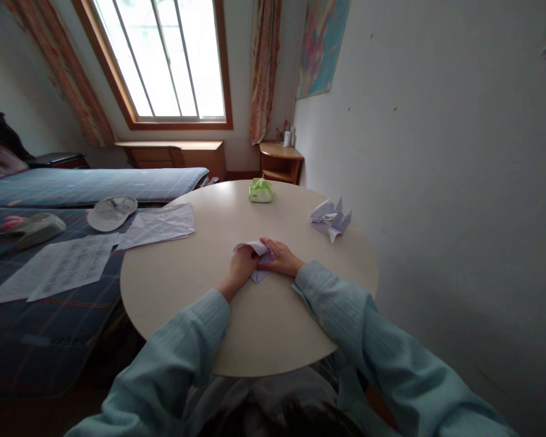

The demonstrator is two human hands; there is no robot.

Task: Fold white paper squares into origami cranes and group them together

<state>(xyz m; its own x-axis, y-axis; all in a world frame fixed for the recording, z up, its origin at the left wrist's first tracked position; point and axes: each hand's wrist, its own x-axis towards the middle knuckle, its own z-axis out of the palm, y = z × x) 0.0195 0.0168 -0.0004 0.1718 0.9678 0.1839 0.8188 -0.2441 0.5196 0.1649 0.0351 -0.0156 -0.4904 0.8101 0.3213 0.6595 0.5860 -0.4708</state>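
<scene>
A small pale lilac sheet of paper (257,274), partly folded, lies near the middle of the round beige table (177,285). My left hand (242,266) pinches its left side, fingers closed on a raised flap. From the right, my right hand (279,256) presses down on the sheet with its fingers lying together over the fold. Both arms wear light blue sleeves. Much of the paper is hidden under the two hands.
Folded lilac paper figures (331,219) sit at the table's right. A green-and-white tissue pack (261,190) stands at the far edge. Creased white sheets (160,225) overhang the left rim. On the bed at left lie a cap (111,212) and printed pages (57,267). A wall runs close on the right.
</scene>
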